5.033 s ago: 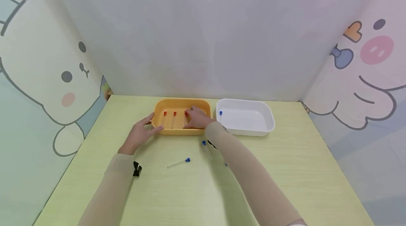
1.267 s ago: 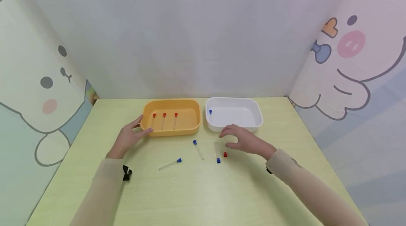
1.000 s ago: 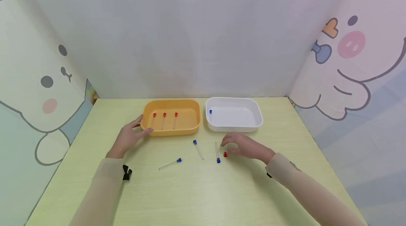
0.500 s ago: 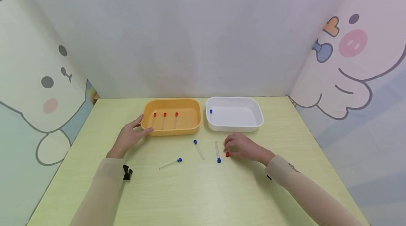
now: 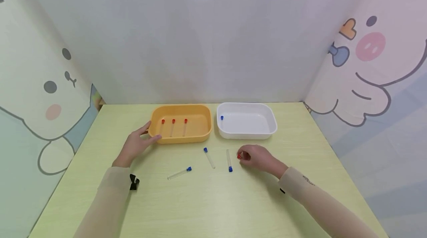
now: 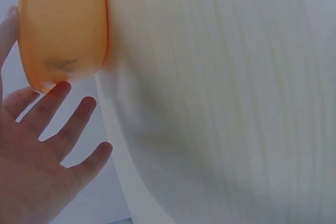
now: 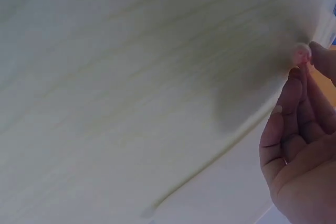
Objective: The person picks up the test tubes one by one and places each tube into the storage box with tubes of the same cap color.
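Note:
My left hand [image 5: 136, 146] rests against the left end of the orange tray [image 5: 183, 140], its thumb on the near corner. In the left wrist view its fingers are straight and spread, some touching the tray. Three red-capped test tubes, one of them a middle tube [image 5: 172, 126], lie side by side in that tray. My right hand [image 5: 259, 157] pinches another red-capped test tube [image 5: 239, 156] between thumb and fingertips, in front of the white tray [image 5: 247, 135]. The right wrist view shows the round end of this tube [image 7: 302, 53]; the rest is hidden by the hand.
One blue-capped tube [image 5: 222, 118] lies at the left of the white tray. Three more are on the table: a right one [image 5: 228, 160], a middle one [image 5: 209, 158] and a left one [image 5: 179, 173]. A curtain [image 5: 213, 37] hangs behind the table.
Over the last second my right hand has closed on the red-capped tube lying on the table, and its cap has shifted slightly upward. My left hand has stayed at the orange tray.

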Demonstrator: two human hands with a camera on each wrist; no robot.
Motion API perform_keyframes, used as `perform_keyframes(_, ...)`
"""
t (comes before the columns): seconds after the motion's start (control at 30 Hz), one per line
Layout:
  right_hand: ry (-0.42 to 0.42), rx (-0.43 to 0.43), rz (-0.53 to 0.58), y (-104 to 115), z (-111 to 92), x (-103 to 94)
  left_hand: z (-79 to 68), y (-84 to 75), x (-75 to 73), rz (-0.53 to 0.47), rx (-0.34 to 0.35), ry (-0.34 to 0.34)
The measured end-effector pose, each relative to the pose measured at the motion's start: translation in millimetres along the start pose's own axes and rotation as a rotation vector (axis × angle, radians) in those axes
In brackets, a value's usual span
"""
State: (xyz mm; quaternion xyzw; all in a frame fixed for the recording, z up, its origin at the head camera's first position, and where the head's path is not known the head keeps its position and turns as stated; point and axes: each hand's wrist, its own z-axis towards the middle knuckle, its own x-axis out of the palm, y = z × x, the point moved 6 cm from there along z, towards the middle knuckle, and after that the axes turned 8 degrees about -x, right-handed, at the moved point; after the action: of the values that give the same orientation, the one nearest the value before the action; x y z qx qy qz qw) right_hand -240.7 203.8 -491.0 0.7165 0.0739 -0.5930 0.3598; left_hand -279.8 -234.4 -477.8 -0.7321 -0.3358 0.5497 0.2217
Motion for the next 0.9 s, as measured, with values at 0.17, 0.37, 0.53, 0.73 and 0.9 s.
perform_keyframes(0.17, -0.047, 0.104, 0.118, -2, -2, 3.3, -0.1, 0.0, 1.4, 0.004, -0.005, -0.003)
perform_keyframes(0.37, -0.052, 0.165, 0.177, -5, -4, 3.4, 0.8, 1.0, 2.6, 0.003, -0.005, -0.003)
perform_keyframes(0.53, 0.012, 0.117, 0.167, -7, -7, -9.6, -0.2, 0.8, 2.6, 0.005, -0.012, 0.001)
perform_keyframes(0.73, 0.122, 0.08, 0.229, -5, -14, -17.4, -0.8, 0.1, 1.8, 0.014, -0.008, 0.004)
perform_keyframes(0.9, 0.228, 0.001, 0.206, 2, -18, -10.8, -1.2, -0.1, 1.5, 0.008, -0.01, 0.007)
